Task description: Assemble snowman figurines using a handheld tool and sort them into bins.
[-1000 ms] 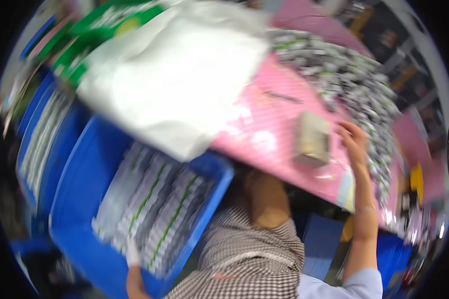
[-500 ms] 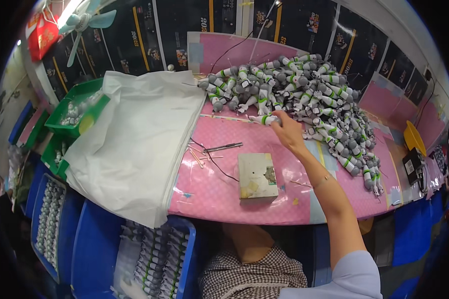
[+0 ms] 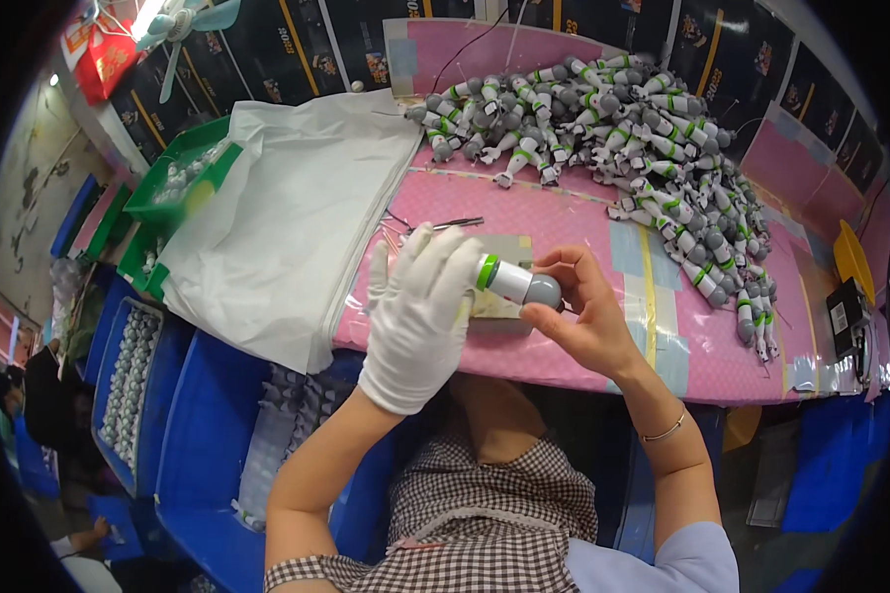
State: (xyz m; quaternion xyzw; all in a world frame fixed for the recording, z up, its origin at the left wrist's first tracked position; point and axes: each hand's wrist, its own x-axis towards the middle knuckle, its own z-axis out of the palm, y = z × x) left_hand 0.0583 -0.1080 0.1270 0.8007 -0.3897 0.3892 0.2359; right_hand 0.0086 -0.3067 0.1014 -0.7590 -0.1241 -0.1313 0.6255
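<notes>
My left hand [image 3: 415,321], in a white glove, is closed around a small white toy figure [image 3: 510,281] with a bright green band and a round grey end. The figure lies sideways, its grey end toward my right hand [image 3: 595,318]. Bare, that hand curves its thumb and fingers around the grey end, seemingly pinching it; a thin dark wire shows by the thumb. Both hands are above the near part of the pink-covered table [image 3: 445,193]. Beneath the figure sits a greyish box [image 3: 494,310], partly hidden by my hands. Slim metal tweezers [image 3: 460,223] lie behind the glove.
A big heap of similar figures [image 3: 653,148] covers the table's back right. White sheeting [image 3: 297,217] drapes the left side, beside green bins [image 3: 183,178]. Blue crates [image 3: 203,435] with rows of parts stand below left. At the far right are a yellow container [image 3: 852,259] and a black box [image 3: 845,314].
My right hand has come back from the heap toward me with a figure. My gloved left hand has entered and now grips it over the box. The view has tilted downward.
</notes>
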